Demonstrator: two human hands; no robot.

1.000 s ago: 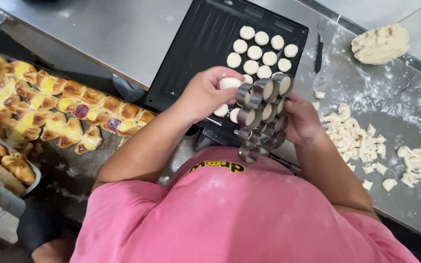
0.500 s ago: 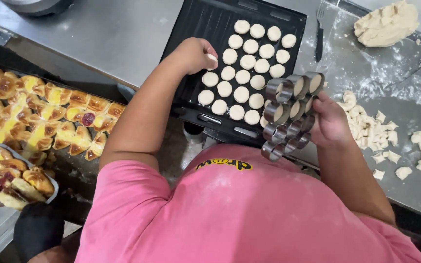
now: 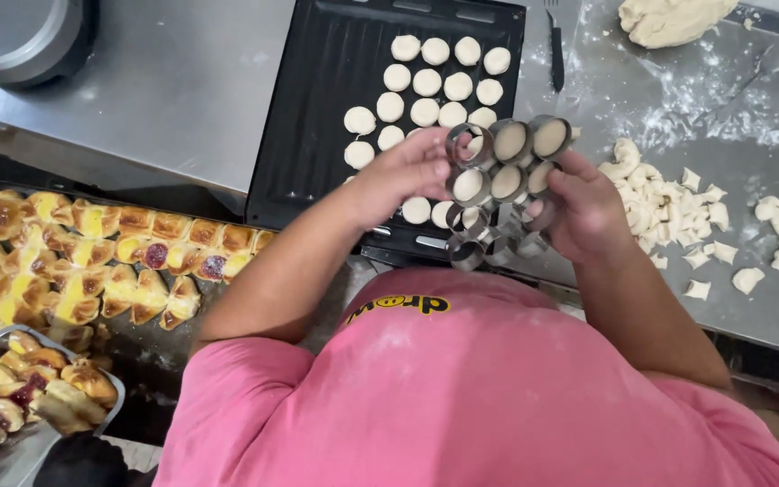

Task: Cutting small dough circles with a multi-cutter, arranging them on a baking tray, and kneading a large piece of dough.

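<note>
in the head view, the right hand (image 3: 583, 209) grips a cluster of joined round metal cutter rings (image 3: 500, 185) from its right side, fingers curled around the lower rings, so the palm side is hidden. several upper rings are plugged with pale dough, the lower ones look empty, though their insides are dark and hard to read. the left hand (image 3: 405, 173) comes in from the left with fingertips bunched against one dough-filled ring; whether it pinches the dough or only presses it cannot be told, since the fingertips are hidden behind the metal. the cluster hangs over the near edge of a black ribbed baking tray (image 3: 317, 108), which carries rows of small round dough discs (image 3: 426, 83); some discs are covered by the hands. right of the tray, a floured steel table (image 3: 732, 117) holds dough offcuts (image 3: 669, 203) and a lump of dough (image 3: 673, 18) cut off by the top edge. at left lie baked filled pastries (image 3: 92, 252), partly out of frame. the person's pink shirt (image 3: 462, 397) blocks the lower middle.
</note>
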